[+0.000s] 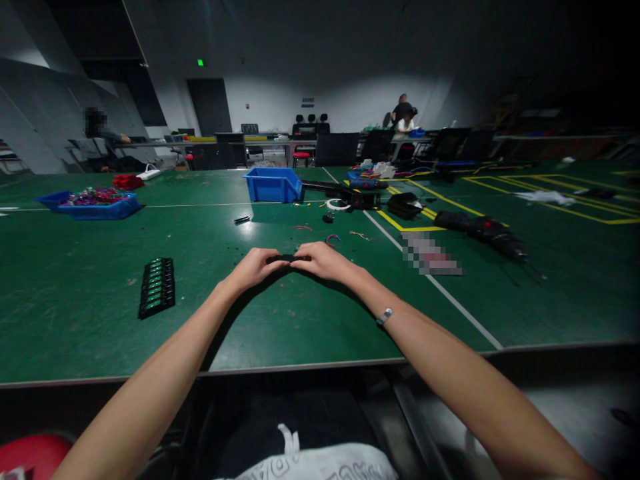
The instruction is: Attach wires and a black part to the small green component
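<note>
Both hands meet over the middle of the green table (320, 320). A slim black strip-like part (287, 258) is held between them, its exact kind too small to make out. My left hand (255, 267) is closed on its left end, and my right hand (320, 260) pinches the right end. To the left lies a row of several black pieces with green faces (157, 287), set side by side. Beyond the hands are short red and blue wires (333, 239) and a small dark piece (243, 219).
A blue bin (273, 185) stands behind the hands. At far left a blue tray (100, 208) holds tangled coloured wires. Black power tools (480, 233) lie on the right, near yellow tape lines. The table's front edge (300, 366) runs below my forearms. People sit or stand farther back.
</note>
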The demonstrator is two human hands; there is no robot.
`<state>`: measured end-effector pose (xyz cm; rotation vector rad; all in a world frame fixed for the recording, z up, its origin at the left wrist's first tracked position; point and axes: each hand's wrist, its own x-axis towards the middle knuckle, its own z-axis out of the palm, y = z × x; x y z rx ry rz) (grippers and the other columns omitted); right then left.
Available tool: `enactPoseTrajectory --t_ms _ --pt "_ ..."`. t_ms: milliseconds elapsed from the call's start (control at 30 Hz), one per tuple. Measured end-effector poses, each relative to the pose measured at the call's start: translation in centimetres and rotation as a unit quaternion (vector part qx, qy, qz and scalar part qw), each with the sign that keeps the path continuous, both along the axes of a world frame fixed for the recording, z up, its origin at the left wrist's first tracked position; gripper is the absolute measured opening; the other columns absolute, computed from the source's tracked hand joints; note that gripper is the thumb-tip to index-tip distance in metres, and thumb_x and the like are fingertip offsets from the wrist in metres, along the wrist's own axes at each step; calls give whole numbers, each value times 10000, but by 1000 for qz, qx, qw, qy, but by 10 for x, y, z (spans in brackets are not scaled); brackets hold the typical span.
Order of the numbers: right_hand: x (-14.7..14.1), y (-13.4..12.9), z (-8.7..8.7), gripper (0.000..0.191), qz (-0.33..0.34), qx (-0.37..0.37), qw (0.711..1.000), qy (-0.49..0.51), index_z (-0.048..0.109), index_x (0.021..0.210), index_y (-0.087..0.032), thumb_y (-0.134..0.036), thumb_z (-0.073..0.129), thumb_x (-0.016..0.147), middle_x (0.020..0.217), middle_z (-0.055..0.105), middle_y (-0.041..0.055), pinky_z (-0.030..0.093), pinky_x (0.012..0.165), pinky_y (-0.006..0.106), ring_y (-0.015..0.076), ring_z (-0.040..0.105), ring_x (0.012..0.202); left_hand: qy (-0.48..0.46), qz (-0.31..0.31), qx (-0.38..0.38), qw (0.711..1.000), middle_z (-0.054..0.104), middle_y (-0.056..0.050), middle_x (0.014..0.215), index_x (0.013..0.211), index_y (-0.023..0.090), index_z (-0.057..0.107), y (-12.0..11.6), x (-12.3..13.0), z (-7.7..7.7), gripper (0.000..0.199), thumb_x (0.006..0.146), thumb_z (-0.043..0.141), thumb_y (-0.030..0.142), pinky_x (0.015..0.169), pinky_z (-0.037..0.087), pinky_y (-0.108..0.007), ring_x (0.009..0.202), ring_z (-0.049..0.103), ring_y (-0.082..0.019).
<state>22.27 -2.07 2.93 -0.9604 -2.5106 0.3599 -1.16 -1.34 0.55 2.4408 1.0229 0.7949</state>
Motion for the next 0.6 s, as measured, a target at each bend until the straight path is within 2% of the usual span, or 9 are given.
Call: enactPoseTrajectory --t_ms 600 --pt "-1 2 -3 265 -15 5 1000 -2 746 915 -123 -336 590 936 843 680 81 359 669 242 153 578 746 -3 -5 3 1000 590 -11 641 803 98 696 0 -1 -1 475 924 510 518 563 292 -225 593 463 -117"
